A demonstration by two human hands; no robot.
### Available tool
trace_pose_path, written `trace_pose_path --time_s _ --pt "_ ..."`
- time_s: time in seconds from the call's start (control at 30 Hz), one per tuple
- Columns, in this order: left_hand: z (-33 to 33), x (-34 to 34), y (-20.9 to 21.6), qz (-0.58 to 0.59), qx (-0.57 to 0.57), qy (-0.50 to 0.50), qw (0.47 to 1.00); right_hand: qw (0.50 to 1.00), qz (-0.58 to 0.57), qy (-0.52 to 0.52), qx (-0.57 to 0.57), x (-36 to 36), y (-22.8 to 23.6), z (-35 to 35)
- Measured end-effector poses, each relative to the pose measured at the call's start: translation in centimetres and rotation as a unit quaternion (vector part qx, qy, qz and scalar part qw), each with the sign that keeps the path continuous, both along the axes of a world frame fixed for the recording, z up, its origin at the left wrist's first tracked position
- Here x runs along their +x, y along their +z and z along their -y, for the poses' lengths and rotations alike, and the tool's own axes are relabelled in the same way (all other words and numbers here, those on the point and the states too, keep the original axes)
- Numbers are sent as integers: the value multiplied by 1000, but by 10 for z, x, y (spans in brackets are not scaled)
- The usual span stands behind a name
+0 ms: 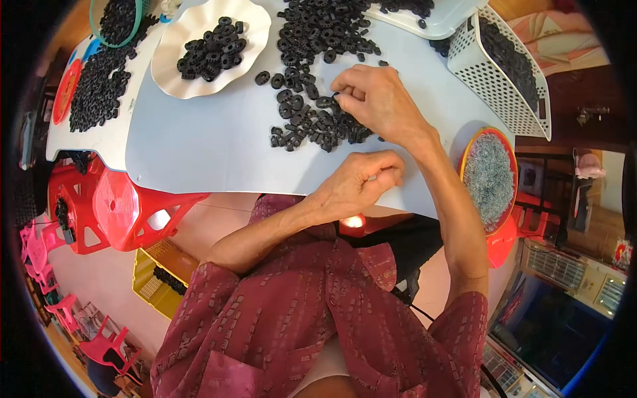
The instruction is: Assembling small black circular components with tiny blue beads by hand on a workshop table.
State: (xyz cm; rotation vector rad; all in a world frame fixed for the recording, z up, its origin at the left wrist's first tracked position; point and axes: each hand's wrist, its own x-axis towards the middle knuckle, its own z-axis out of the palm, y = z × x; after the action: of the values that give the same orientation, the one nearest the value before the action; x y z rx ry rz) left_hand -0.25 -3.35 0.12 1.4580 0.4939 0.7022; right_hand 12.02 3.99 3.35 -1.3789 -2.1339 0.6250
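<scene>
A pile of small black plastic pieces, like cord-lock parts [308,123], spreads over the pale table. Over its right side is my right hand [381,103], thumb and forefinger pinched on a small black piece at their tips. Nearer the table's front edge, my left hand [361,180] is closed with its fingers curled in. Whatever it may hold is hidden. A white wavy-rimmed plate [164,63] at the far left carries a heap of black oval pieces with holes [212,50]. Right of my right forearm stands a round red-and-yellow bowl [509,149] full of tiny silvery bits, like springs [488,179].
A white perforated basket [488,83] of black pieces stands at the far right, beside a white tray [424,23]. Another white table [60,139] at left bears more black pieces. Red stools [116,202] and a yellow crate [149,282] are on the floor below.
</scene>
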Motion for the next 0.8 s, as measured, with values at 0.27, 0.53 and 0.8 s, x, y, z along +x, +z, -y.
trace_pose_path --time_s 0.27,0.53,0.8 --pt "3 6 -1 24 6 32 999 996 -45 -73 6 16 7 18" --pt "3 6 -7 11 2 22 1000 995 39 5 93 5 -5 9" --pt "1 3 0 44 -82 25 995 965 -205 -132 -96 25 5 39"
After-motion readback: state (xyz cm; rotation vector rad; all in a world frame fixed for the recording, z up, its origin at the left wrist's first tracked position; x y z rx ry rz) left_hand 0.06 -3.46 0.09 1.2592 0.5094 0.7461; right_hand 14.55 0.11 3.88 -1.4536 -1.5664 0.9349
